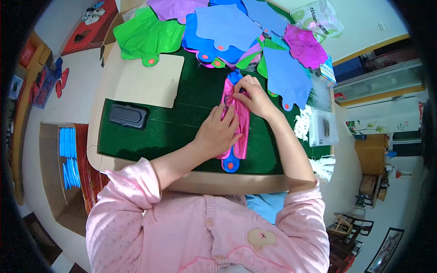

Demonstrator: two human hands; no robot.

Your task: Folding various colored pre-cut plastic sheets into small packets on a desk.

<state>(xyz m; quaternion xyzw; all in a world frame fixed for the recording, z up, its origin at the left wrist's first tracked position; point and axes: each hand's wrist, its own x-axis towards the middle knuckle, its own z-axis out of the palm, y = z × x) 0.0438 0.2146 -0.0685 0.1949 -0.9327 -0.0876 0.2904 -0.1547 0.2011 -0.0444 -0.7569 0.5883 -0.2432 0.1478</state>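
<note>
Resting flat, the left hand (217,133) presses down on a folded pink foil balloon (241,132) lying on the green mat (182,123). Just past it, the right hand (253,94) pinches the top of the same balloon with its fingers closed. A black box (129,115) sits off to the left. Farther back lies a pile of flat balloons (227,32), green, blue and purple.
</note>
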